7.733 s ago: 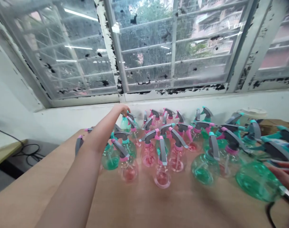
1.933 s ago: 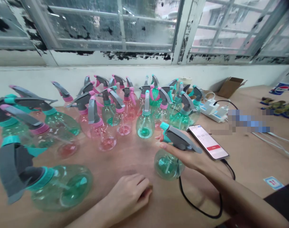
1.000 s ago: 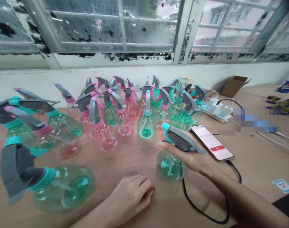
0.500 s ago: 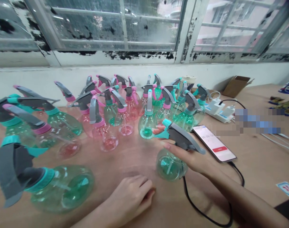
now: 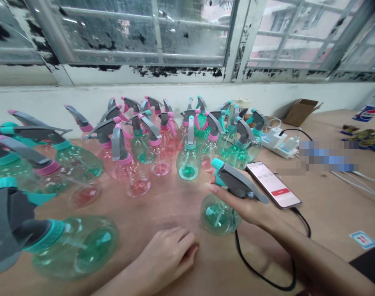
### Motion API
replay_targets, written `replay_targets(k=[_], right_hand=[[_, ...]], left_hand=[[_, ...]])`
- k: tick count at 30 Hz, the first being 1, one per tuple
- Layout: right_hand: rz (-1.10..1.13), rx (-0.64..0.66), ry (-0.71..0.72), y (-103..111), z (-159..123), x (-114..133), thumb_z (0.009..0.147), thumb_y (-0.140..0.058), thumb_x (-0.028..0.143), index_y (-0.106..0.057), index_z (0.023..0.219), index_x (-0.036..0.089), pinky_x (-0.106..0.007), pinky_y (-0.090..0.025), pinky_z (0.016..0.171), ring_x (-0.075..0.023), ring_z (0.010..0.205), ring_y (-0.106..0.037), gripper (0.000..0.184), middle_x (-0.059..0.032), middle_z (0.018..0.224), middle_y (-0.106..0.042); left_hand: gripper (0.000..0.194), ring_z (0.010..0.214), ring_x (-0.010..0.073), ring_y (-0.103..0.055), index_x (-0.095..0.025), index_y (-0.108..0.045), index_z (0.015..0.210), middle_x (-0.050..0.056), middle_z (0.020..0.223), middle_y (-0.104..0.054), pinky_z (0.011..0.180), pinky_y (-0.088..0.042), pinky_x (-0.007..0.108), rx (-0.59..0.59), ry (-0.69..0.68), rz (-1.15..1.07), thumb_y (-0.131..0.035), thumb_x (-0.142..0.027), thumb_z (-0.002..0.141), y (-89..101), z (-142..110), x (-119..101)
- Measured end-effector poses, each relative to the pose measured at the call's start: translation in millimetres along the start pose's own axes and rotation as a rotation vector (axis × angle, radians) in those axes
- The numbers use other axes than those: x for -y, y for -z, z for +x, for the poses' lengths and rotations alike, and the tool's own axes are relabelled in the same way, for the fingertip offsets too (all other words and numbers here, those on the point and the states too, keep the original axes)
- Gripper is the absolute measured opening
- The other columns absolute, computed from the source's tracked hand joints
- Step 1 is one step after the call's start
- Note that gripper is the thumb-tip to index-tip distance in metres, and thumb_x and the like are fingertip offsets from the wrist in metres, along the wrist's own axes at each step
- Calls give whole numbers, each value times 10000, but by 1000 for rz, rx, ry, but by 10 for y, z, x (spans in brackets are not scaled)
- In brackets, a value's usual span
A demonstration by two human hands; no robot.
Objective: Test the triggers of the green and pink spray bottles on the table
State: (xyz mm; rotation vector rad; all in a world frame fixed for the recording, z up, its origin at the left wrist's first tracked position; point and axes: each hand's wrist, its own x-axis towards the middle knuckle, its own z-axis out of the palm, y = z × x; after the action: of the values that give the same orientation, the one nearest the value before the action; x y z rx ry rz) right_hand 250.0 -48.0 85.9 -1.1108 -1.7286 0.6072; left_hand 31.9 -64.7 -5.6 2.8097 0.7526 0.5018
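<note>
My right hand (image 5: 241,202) is wrapped round the neck of a green spray bottle (image 5: 219,214) with a grey and teal trigger head (image 5: 236,183), fingers on the trigger; the bottle stands on the wooden table (image 5: 181,201). My left hand (image 5: 167,257) rests on the table in front of me, fingers loosely curled, with nothing visible in it. A large green spray bottle (image 5: 73,246) stands close at the lower left. Behind stand several pink and green spray bottles (image 5: 150,144) in a cluster.
A phone (image 5: 273,185) with a lit screen lies right of the held bottle, its black cable (image 5: 264,275) looping toward me. A white power strip (image 5: 281,142) and a small cardboard box (image 5: 301,111) sit by the wall. Windows run along the back.
Since 7.7 s ago my view swung right and my left arm came back from the far bottles. In the last second my right fingers squeezed and released the trigger; the left hand stayed put.
</note>
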Motion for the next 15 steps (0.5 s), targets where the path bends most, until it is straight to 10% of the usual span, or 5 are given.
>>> replay_targets(k=[7,15], right_hand=[[48,52,-3,-45,-16,-95,890,-575,390,-643,1147,282,-349,-538,695,-193,688,-640,287,-5,751,-676],[66,39,43,-36,-1,-110,874,-597,360,-629,1148,268,-379,-542,814,-205,824,-664,291,-23,903,-707]], left_hand=[[170,869,260,-608,-162,-592,979,117,1001,-621,715,-535,419,-152,201,158,-443,-139,901,45,32,36],[315,1203,325,-535,-152,-581,1197,171,1325,-553,919,-512,517,-137,194,285,-476,-207,905,29,19,95]])
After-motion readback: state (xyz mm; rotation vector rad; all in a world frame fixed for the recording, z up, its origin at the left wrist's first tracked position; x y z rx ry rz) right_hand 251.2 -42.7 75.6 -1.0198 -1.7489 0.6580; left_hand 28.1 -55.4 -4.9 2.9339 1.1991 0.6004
